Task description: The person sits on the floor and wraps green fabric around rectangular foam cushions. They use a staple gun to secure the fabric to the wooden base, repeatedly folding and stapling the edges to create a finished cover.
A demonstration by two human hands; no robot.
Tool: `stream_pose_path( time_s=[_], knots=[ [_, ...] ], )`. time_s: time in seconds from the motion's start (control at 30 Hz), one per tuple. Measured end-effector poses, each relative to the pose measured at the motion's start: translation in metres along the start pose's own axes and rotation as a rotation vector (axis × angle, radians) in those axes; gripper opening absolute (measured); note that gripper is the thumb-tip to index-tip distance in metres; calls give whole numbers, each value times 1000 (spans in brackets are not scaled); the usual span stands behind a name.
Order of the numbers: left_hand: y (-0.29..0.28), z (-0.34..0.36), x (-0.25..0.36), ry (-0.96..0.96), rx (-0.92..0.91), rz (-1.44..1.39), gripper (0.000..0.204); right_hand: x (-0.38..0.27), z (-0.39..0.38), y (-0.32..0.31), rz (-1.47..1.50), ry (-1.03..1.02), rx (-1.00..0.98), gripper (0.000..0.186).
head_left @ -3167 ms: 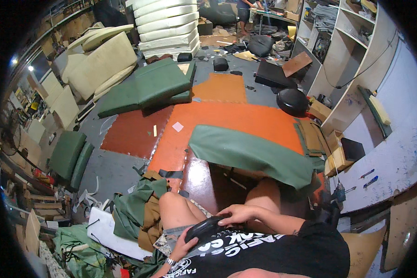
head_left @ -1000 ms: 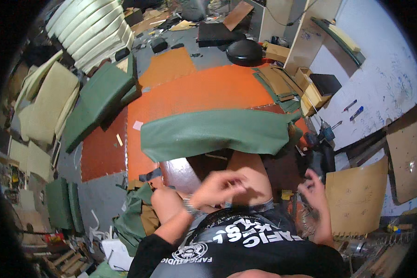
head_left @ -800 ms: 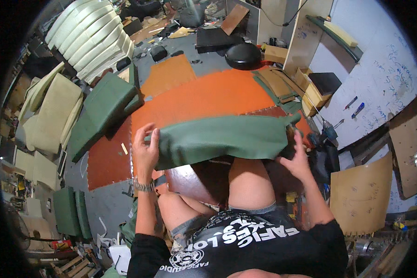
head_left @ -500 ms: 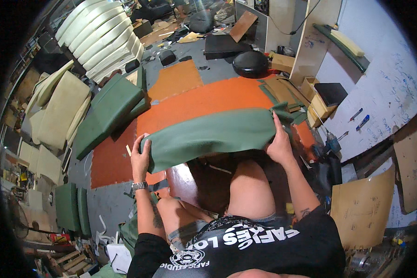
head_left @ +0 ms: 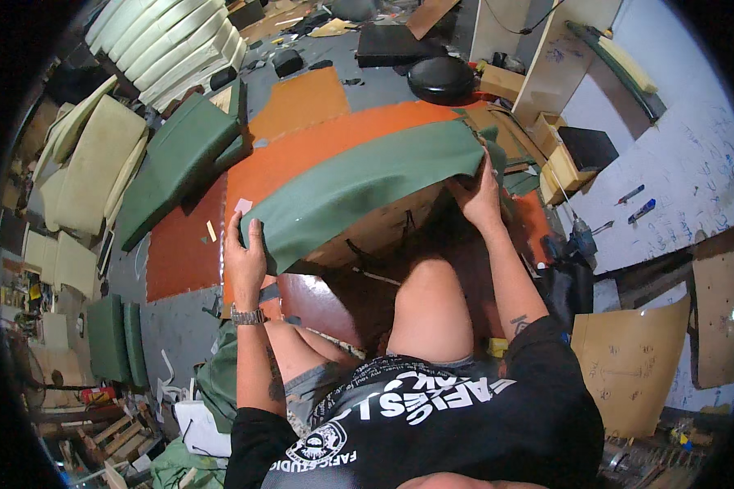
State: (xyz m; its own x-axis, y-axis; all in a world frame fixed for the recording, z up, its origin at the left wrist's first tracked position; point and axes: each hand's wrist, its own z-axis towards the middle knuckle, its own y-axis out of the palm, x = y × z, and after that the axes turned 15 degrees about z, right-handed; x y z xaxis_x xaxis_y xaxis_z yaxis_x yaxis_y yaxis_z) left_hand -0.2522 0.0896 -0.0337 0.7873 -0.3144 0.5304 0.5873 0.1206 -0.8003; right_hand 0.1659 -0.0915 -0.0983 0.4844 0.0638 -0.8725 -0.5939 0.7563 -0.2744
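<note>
1. Left hand [head_left: 246, 248]: partly curled, thumb apart from the fingers, bracketing the left end of the green-covered panel [head_left: 367, 183]; the thumb lies against the covering. A metal-banded watch [head_left: 249, 316] circles this wrist.
2. Right hand [head_left: 475, 196]: also partly closed, at the panel's right end, fingers pointing up along that end and thumb by the near edge. Exactly how its fingertips meet the panel is hidden.
3. The panel spans from hand to hand beyond the person's knees, slanted so its right end sits farther away. Below its near edge a tan underside [head_left: 383, 226] shows, with dark strips hanging from it.
4. Under and beyond it spreads an orange sheet [head_left: 322, 155], with a reddish-brown sheet [head_left: 183, 244] adjoining on the left.
5. To the left, green cushions [head_left: 171, 175] lie near pale foam pieces [head_left: 98, 175]; crumpled green material [head_left: 218, 379] sits beside the person's left leg.
6. To the right are a power drill [head_left: 582, 238], a wooden box [head_left: 564, 175] and a curved tan board [head_left: 628, 367].
7. Farthest out, a round black cushion [head_left: 440, 79] lies beyond the orange sheet, and a stack of white foam blocks [head_left: 171, 49] rises at upper left.
</note>
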Motion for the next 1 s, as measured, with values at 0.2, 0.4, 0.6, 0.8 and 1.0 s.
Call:
stream_pose_path(
  time_s=[0.2, 0.4, 0.6, 0.8, 1.0],
  knots=[
    [3, -40, -58, 93, -146, -365, 62, -1, -23, -25, -104, -22, 58, 113],
    [-105, -249, -164, -165, -1106, 23, 24, 1, -120, -114, -462, 406, -206, 72],
    [-154, -419, -184, -865, -1397, -215, 30, -54, -248, -182, 61, 1370, -1116, 50],
    [-143, -441, -162, -1010, -1260, -352, 35, -94, -230, -181, -75, 1103, -1447, 89],
    [-165, -443, -170, -554, -1202, -161, 37, -151, -244, -136, -469, 1189, -1446, 110]
  ],
)
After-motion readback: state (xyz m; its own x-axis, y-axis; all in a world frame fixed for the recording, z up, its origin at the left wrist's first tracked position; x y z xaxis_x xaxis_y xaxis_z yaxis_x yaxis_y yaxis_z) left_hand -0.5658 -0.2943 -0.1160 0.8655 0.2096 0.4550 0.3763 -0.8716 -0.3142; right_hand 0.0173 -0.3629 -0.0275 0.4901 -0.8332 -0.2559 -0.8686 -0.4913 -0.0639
